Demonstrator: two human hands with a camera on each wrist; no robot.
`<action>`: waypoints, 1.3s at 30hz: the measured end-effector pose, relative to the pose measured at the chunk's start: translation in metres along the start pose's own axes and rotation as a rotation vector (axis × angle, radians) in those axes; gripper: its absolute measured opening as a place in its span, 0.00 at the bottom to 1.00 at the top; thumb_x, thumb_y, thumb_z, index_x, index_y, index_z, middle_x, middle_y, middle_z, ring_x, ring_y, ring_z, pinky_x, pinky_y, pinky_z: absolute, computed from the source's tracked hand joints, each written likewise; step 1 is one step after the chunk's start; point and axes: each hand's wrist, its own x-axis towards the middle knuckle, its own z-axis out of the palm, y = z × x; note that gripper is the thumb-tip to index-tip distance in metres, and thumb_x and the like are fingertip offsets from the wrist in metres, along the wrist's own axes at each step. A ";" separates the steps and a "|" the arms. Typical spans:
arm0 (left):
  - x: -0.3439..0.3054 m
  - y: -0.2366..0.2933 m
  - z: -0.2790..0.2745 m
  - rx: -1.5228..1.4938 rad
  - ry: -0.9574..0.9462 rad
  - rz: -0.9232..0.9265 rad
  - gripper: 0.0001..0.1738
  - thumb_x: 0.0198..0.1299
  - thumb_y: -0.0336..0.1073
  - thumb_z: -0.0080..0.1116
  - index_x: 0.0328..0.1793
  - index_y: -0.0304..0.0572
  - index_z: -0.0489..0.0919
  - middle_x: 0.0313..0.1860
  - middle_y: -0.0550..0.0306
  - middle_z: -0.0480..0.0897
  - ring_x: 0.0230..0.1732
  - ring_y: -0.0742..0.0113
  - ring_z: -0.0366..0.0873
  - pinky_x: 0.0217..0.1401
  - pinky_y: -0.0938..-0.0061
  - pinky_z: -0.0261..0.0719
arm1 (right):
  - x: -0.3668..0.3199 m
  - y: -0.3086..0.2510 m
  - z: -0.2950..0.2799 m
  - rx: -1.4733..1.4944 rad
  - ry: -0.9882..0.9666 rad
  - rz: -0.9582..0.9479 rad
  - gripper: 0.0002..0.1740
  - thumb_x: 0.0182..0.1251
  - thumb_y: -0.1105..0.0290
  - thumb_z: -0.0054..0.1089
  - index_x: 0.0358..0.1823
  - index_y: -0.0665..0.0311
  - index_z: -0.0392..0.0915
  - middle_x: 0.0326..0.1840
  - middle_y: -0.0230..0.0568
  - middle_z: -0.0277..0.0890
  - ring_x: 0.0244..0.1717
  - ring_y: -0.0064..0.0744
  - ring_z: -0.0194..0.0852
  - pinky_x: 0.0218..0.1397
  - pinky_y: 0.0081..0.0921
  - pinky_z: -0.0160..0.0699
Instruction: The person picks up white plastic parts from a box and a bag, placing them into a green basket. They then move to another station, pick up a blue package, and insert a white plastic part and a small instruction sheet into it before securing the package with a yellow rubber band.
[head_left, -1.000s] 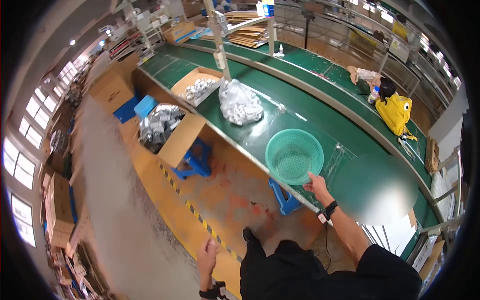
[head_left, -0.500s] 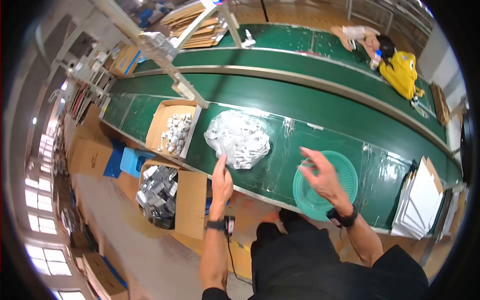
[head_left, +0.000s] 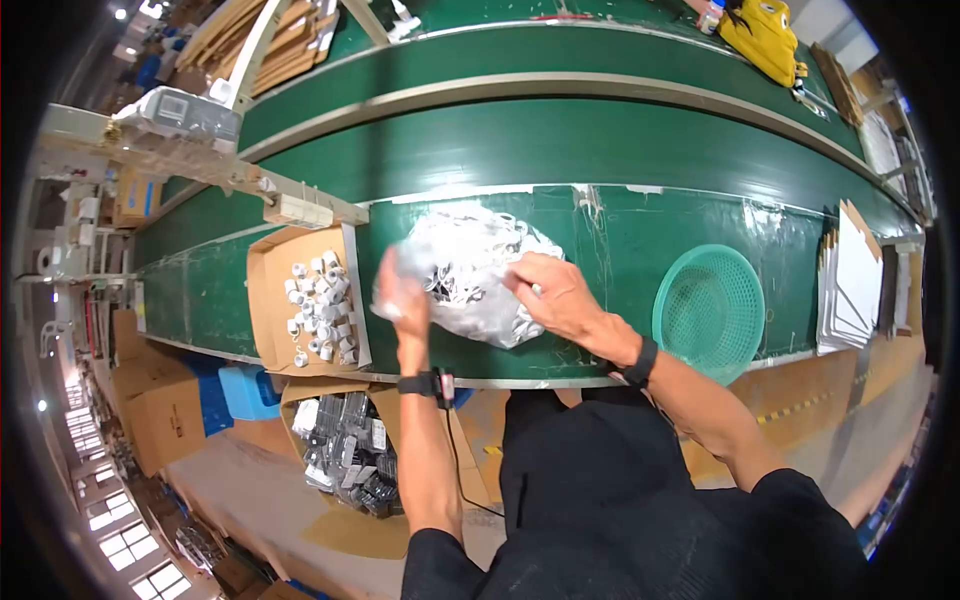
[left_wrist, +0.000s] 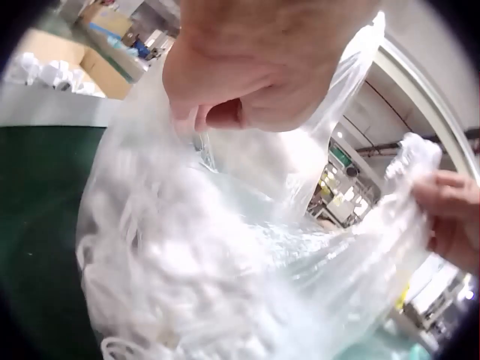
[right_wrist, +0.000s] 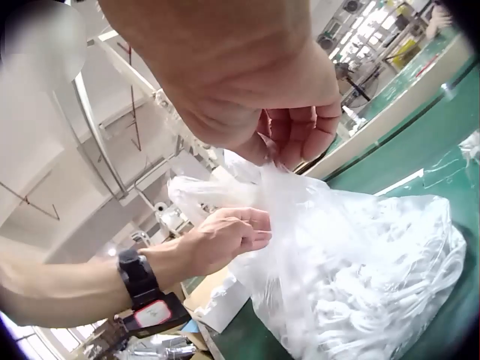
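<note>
A clear plastic bag (head_left: 470, 275) full of small white parts lies on the green conveyor table (head_left: 620, 240). My left hand (head_left: 398, 292) pinches the bag's left edge, seen close in the left wrist view where the film of the bag (left_wrist: 225, 255) bunches under my left hand (left_wrist: 247, 82). My right hand (head_left: 545, 292) grips the bag's right upper edge; in the right wrist view my right hand (right_wrist: 281, 131) curls its fingers into the bag's (right_wrist: 360, 262) film while my left hand (right_wrist: 225, 236) holds the other side.
A cardboard tray (head_left: 262, 300) with several white parts sits left of the bag. A green mesh basket (head_left: 710, 312) sits to the right, white sheets (head_left: 850, 280) beyond it. A box of dark parts (head_left: 345, 450) stands on the floor below the table's edge.
The view has shifted over the bag. My left hand moved from the bag's lower left edge to pinch it; my right hand left the basket and took hold of the bag.
</note>
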 end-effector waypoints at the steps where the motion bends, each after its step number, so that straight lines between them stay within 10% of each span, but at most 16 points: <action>1: 0.012 -0.014 -0.010 -0.153 -0.079 -0.237 0.32 0.61 0.30 0.50 0.74 0.32 0.74 0.63 0.38 0.81 0.61 0.46 0.79 0.70 0.55 0.73 | 0.002 -0.005 -0.002 -0.028 -0.012 0.056 0.05 0.67 0.74 0.62 0.40 0.67 0.83 0.33 0.44 0.78 0.35 0.51 0.78 0.39 0.40 0.77; 4: 0.057 -0.003 -0.033 -0.129 -0.430 -0.675 0.30 0.64 0.31 0.53 0.74 0.36 0.74 0.65 0.44 0.81 0.65 0.49 0.78 0.70 0.56 0.74 | 0.008 -0.020 0.003 0.067 0.141 0.109 0.07 0.68 0.74 0.65 0.45 0.68 0.84 0.37 0.45 0.82 0.37 0.47 0.82 0.41 0.34 0.79; 6: 0.049 -0.009 -0.034 0.076 -0.555 -0.487 0.30 0.64 0.32 0.57 0.74 0.38 0.74 0.65 0.45 0.81 0.67 0.48 0.77 0.70 0.55 0.74 | 0.005 -0.023 0.005 0.055 0.135 0.188 0.09 0.69 0.75 0.66 0.48 0.69 0.85 0.40 0.45 0.83 0.39 0.43 0.84 0.44 0.31 0.80; 8: 0.017 -0.015 -0.025 0.263 -0.494 0.119 0.32 0.63 0.35 0.61 0.75 0.40 0.73 0.66 0.41 0.79 0.68 0.43 0.75 0.70 0.54 0.74 | 0.004 -0.027 0.006 0.022 0.167 0.226 0.09 0.69 0.75 0.66 0.48 0.70 0.85 0.39 0.45 0.83 0.39 0.43 0.83 0.44 0.31 0.80; 16: 0.032 0.007 0.015 0.567 -0.589 -0.029 0.52 0.62 0.62 0.68 0.82 0.38 0.61 0.75 0.24 0.65 0.65 0.23 0.74 0.62 0.43 0.79 | -0.018 -0.028 0.013 0.055 0.221 0.282 0.10 0.68 0.77 0.65 0.49 0.70 0.84 0.39 0.46 0.83 0.38 0.43 0.83 0.44 0.31 0.80; 29: 0.032 -0.009 -0.020 0.399 -0.408 0.225 0.20 0.67 0.28 0.62 0.65 0.37 0.78 0.62 0.36 0.80 0.58 0.37 0.80 0.61 0.51 0.79 | -0.082 -0.024 -0.051 0.044 0.397 0.412 0.12 0.73 0.72 0.65 0.53 0.68 0.85 0.43 0.41 0.83 0.42 0.31 0.83 0.47 0.26 0.82; 33: 0.024 -0.022 -0.024 0.235 -0.433 0.217 0.24 0.66 0.30 0.65 0.68 0.38 0.77 0.62 0.36 0.79 0.58 0.36 0.79 0.60 0.51 0.78 | -0.185 0.014 -0.097 -0.138 0.678 0.730 0.20 0.74 0.66 0.65 0.63 0.65 0.81 0.57 0.45 0.81 0.55 0.36 0.81 0.60 0.34 0.80; 37: 0.032 -0.024 -0.003 0.367 -0.491 0.257 0.30 0.68 0.37 0.66 0.73 0.39 0.73 0.65 0.33 0.77 0.57 0.34 0.79 0.60 0.51 0.79 | -0.286 0.060 -0.136 -1.049 0.922 0.815 0.31 0.74 0.59 0.64 0.72 0.66 0.71 0.72 0.54 0.70 0.73 0.56 0.64 0.79 0.49 0.57; 39: 0.034 -0.018 0.005 0.467 -0.516 0.185 0.32 0.70 0.42 0.65 0.76 0.40 0.70 0.66 0.32 0.76 0.58 0.33 0.80 0.59 0.51 0.80 | -0.334 0.105 -0.141 -1.129 1.016 1.072 0.30 0.74 0.58 0.64 0.71 0.66 0.72 0.68 0.54 0.74 0.67 0.53 0.72 0.70 0.46 0.70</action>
